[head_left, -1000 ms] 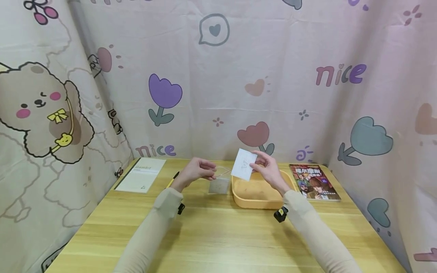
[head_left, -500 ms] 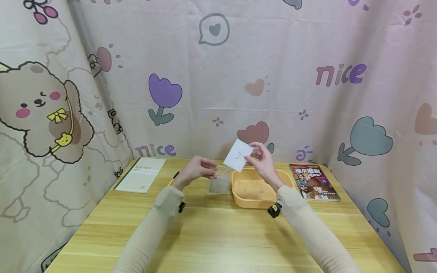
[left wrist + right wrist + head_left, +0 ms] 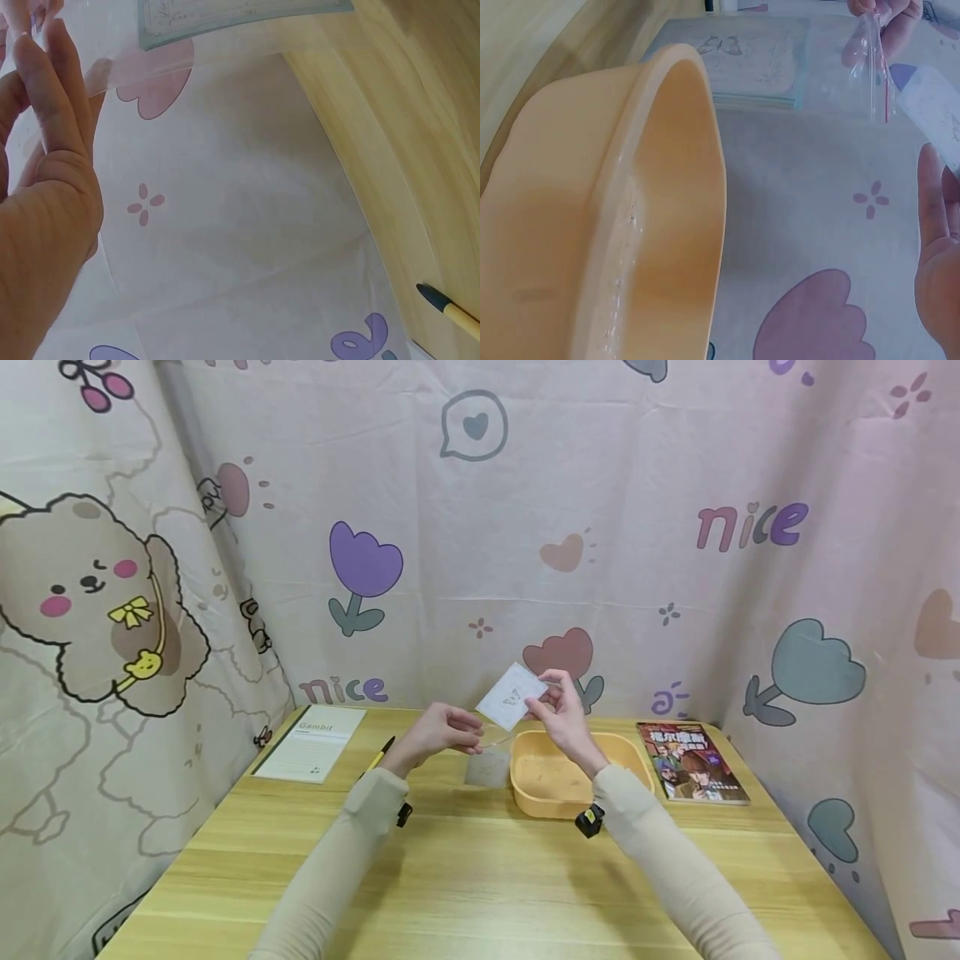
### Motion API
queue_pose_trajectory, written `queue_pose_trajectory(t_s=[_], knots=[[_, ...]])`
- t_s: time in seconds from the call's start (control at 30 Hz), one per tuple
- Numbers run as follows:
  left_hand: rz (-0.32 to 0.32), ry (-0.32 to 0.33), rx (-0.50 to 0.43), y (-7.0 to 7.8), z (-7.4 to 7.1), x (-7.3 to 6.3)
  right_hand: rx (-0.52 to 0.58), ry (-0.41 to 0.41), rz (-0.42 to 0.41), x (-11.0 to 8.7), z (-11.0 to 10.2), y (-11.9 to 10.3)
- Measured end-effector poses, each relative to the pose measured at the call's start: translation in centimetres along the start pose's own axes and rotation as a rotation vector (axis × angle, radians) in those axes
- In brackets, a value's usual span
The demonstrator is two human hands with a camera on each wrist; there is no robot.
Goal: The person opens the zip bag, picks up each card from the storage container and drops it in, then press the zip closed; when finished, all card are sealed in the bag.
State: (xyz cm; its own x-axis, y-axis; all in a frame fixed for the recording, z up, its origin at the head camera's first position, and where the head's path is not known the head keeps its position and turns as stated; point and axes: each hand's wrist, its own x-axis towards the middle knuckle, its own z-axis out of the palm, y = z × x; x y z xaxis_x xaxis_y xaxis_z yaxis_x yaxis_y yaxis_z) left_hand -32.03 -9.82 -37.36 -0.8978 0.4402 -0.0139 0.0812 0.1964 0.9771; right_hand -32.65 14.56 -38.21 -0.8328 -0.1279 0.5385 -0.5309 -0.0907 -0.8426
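Observation:
My left hand [image 3: 441, 737] pinches the top of a clear zip-lock bag [image 3: 840, 71], and the bag's mouth gapes. Down inside the bag sit thin cards [image 3: 757, 64] with a printed butterfly; how many there are I cannot tell. A white square card [image 3: 513, 697] with a small dark drawing is held by one corner between thumb and fingers of my right hand [image 3: 561, 717]. It hangs tilted just above and right of the bag's mouth. In the right wrist view the fingers [image 3: 932, 195] are partly cut off by the frame edge.
Beneath my right forearm stands a yellow-orange plastic bin [image 3: 558, 806]. A white notebook [image 3: 311, 745] lies at the left of the table, with a yellow and black pen [image 3: 378, 755] beside it. On the right lies a comic-style book [image 3: 693, 762]. A patterned curtain [image 3: 465, 568] hangs behind.
My right hand has carried the white card leftward and slightly up, closer to the bag's mouth, turning it further on its corner. My left hand with the bag has barely shifted.

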Motion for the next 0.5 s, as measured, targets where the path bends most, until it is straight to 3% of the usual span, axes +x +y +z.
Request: queue_pose_trajectory(t_s=[0.5], knots=[[-0.003,0.021,0.004,-0.12,-0.11,0.01,-0.305,-0.132,0.004,-0.24,0.59,-0.05]])
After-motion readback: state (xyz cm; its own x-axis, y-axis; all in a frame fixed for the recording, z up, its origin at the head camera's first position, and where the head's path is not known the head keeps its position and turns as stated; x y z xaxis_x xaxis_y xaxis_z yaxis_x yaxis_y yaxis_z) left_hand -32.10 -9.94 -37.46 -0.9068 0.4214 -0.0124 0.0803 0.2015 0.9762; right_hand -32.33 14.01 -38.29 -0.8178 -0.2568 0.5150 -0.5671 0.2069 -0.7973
